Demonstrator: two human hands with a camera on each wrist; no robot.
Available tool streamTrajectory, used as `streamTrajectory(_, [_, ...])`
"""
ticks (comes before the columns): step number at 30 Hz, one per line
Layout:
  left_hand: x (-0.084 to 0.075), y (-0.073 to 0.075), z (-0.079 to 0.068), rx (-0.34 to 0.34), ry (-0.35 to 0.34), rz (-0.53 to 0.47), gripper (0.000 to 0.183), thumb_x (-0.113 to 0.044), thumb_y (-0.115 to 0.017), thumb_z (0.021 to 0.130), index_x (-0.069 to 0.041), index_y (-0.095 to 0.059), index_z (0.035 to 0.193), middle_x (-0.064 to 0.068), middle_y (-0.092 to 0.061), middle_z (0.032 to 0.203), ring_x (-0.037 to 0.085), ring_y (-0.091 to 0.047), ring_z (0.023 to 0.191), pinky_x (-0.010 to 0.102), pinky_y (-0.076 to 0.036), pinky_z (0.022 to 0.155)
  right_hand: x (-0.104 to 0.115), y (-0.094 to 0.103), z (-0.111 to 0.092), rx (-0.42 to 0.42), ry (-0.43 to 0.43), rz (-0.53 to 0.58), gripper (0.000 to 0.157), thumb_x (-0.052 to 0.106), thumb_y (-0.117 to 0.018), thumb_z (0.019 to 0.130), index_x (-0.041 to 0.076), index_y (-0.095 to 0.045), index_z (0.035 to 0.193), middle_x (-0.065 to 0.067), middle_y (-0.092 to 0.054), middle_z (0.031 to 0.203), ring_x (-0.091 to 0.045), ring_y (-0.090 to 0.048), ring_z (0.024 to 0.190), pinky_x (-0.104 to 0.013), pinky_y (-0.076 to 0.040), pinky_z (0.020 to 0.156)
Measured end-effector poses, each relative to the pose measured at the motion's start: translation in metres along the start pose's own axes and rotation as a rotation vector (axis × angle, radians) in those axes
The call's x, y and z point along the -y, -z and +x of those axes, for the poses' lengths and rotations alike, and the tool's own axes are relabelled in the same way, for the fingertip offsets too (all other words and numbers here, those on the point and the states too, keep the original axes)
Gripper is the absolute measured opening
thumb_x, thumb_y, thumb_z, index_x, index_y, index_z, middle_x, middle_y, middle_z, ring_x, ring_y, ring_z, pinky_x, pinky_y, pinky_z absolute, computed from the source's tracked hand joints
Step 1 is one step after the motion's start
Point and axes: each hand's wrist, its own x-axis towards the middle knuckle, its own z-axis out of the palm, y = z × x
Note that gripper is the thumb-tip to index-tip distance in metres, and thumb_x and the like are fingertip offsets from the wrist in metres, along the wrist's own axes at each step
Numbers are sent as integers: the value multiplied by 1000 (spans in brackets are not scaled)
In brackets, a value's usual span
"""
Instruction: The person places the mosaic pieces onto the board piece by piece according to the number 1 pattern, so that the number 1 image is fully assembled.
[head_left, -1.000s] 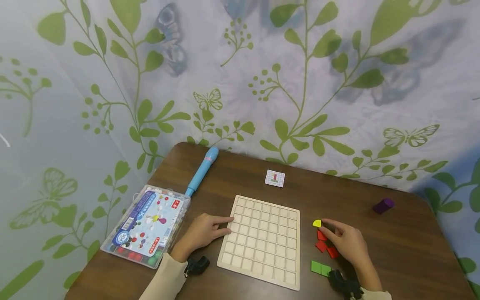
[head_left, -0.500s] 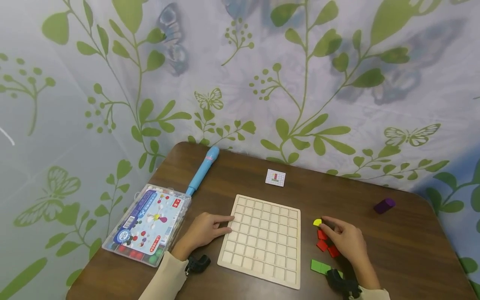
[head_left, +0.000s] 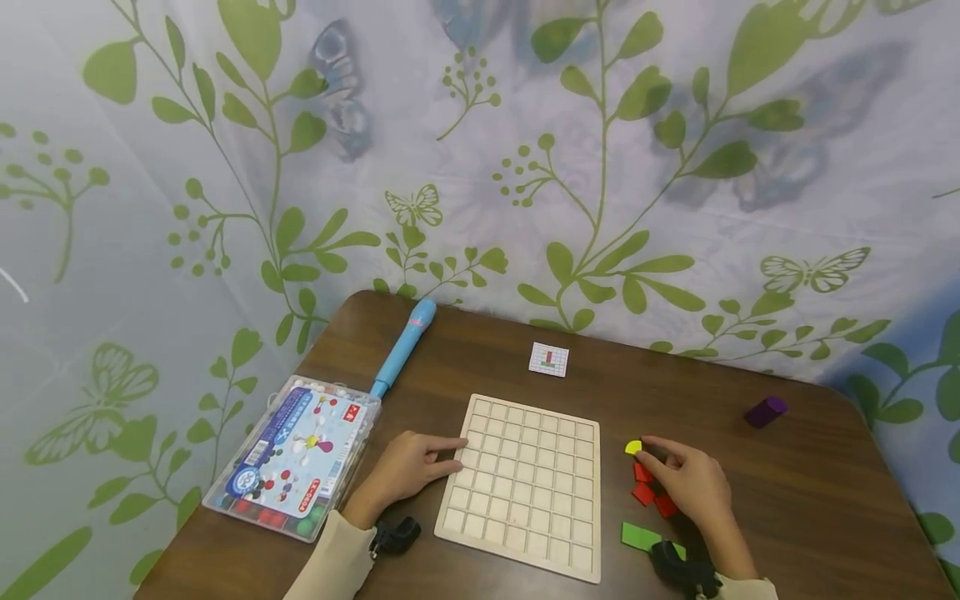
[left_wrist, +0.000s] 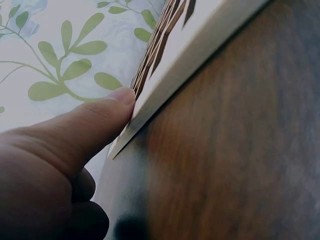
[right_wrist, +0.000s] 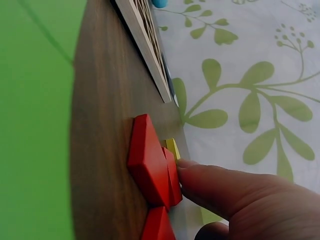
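Note:
A pale wooden grid board (head_left: 525,483) lies on the table in the head view. At its left edge rests my left hand (head_left: 411,467), with forefinger and thumb stretched out and touching the rim; in the left wrist view the thumb (left_wrist: 100,120) lies against the board's side. To the board's right, my right hand (head_left: 693,482) has its thumb and forefinger apart at a yellow quarter-round tile (head_left: 633,447). Beneath that hand lie several red square tiles (head_left: 642,495), partly hidden. Green tiles (head_left: 639,536) sit nearer me, partly covered by the wrist strap.
A small pattern card (head_left: 549,359) lies behind the board. On the left are a clear plastic case of coloured balls (head_left: 296,454) and a light blue microphone-shaped stick (head_left: 405,346). A purple cylinder (head_left: 767,412) is at the far right. A patterned cloth (head_left: 480,150) hangs behind the table.
The right wrist has shifted very slightly, so more of the green tiles shows. Otherwise both hands and the tiles stay where they were; the head view tilts a little.

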Motion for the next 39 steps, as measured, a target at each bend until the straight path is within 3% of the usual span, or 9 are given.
streamTrajectory(8, [0,0,1,10,19,-3,36,-37,-75,94,-27,-74,129,-15,-28,49,-1,-21,47,21,-27,49,1,-1,-2,-24,17,-34,55,57,-71,92,20,-71,133,7,-38,59,-11,-30,47,-27,-22,43])
streamTrajectory(13, [1,0,0,0,14,0,36,-38,-76,93,-27,-74,128,-16,-27,49,-1,-21,47,21,-26,50,2,0,-3,11,33,-52,59,57,-69,93,22,-66,140,6,-40,60,-12,-30,47,-27,-22,43])
streamTrajectory(18, [1,0,0,-4,18,-8,36,-37,-76,93,-28,-74,127,-15,-27,50,-1,-20,47,21,-25,49,3,1,-2,25,47,-67,56,54,-70,93,22,-67,138,6,-38,60,-12,-30,48,-28,-22,44])
streamTrajectory(39, [4,-3,0,-9,24,-9,35,-38,-76,93,-27,-75,127,-15,-28,51,-1,-22,47,21,-25,50,4,-7,-5,-67,22,-59,48,51,-74,92,19,-75,127,7,-36,59,-12,-29,48,-27,-20,44])
